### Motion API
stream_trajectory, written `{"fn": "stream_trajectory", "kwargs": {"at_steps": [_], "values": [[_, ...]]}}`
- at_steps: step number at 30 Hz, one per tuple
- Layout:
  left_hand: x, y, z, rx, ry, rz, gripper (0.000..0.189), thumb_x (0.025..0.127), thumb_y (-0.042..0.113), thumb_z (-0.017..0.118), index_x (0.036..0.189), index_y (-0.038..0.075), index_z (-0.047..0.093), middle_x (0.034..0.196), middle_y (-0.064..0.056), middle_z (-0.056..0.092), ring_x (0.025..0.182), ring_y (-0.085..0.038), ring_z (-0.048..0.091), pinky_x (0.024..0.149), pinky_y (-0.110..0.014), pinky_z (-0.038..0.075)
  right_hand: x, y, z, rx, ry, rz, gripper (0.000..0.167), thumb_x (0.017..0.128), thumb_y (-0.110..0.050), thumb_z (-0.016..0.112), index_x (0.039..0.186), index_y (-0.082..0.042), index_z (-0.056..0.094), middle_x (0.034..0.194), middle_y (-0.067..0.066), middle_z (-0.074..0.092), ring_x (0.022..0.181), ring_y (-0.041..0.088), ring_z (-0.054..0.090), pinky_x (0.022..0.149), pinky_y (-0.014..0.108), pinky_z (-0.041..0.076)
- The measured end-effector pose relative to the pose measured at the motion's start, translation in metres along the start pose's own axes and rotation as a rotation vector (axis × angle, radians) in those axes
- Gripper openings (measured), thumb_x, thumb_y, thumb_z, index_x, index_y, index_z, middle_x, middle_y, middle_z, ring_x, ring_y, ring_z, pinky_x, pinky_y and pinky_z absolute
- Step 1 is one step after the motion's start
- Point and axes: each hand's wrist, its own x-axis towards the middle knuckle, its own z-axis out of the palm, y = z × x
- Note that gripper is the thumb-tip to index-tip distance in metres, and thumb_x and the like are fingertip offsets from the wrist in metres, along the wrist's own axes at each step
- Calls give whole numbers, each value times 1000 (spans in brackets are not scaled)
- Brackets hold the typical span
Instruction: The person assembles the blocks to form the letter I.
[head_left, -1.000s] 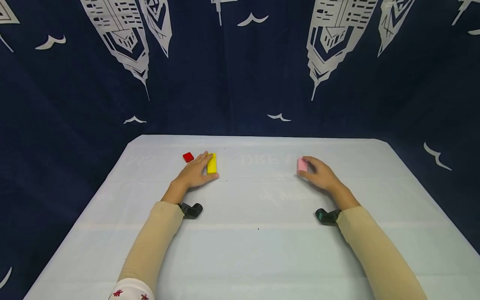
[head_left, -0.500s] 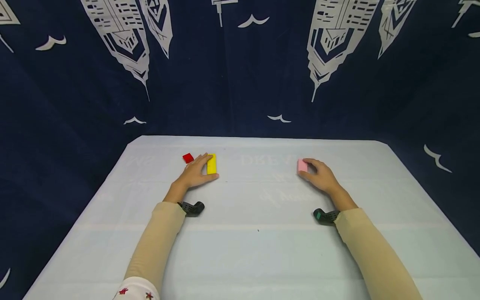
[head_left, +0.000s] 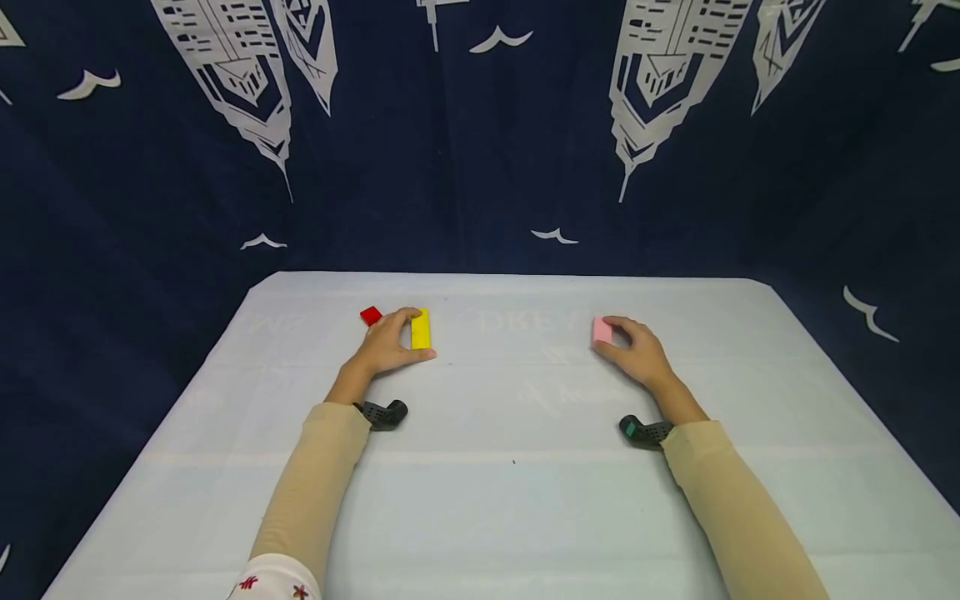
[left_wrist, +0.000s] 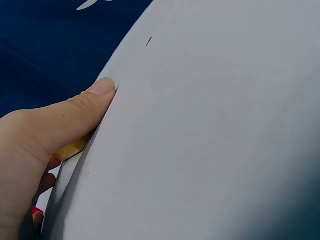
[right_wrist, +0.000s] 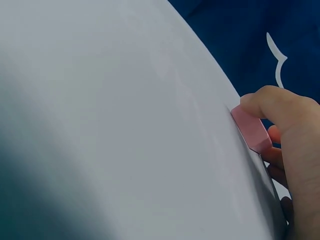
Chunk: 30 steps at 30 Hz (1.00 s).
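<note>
On the left side of the table, my left hand [head_left: 386,343] pinches a yellow block [head_left: 422,330] between the thumb at its near end and the fingers at its far end. Most of that yellow block [left_wrist: 72,149] is hidden behind the thumb in the left wrist view. A small red block [head_left: 370,315] lies beside the left fingers, partly covered by them. To the right, my right hand [head_left: 639,352] holds a pink block [head_left: 602,329] by its ends, with thumb and fingers. In the right wrist view the pink block [right_wrist: 251,131] sits at the table surface under the thumb.
A white-covered table [head_left: 510,517] spreads beneath both hands. A dark blue curtain [head_left: 465,167] with pale printed shapes hangs behind its far edge. Dark devices [head_left: 384,415] are worn at both wrists.
My left fingers have drawn in from lying spread to bending at the yellow block's far end. The right hand stays at the pink block. The head view shifts slightly.
</note>
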Motion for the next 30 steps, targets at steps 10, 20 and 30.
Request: {"fn": "stream_trajectory", "kwargs": {"at_steps": [10,20,30], "values": [[0,-2,2,-30,17,-9,85,76,45,80,143,9,42,150,-15,40,139,-34,32,112,-54,22,0,-1,0,-11,2,15,60,91,-34,66,138,-1,49,142,26,45,132,45,37,109,57,27],[-3,6,5,-45,47,22,86,75,48,79,142,7,43,147,-15,44,137,-35,35,112,-54,23,0,-1,1,-10,-3,24,61,91,-35,67,139,-1,49,143,26,44,133,45,36,109,57,27],[-2,16,9,-40,45,53,86,74,50,80,142,10,45,146,-10,45,136,-32,36,112,-52,26,-1,-1,0,-16,-5,22,61,92,-37,66,139,-1,49,143,26,44,133,45,36,109,57,27]]}}
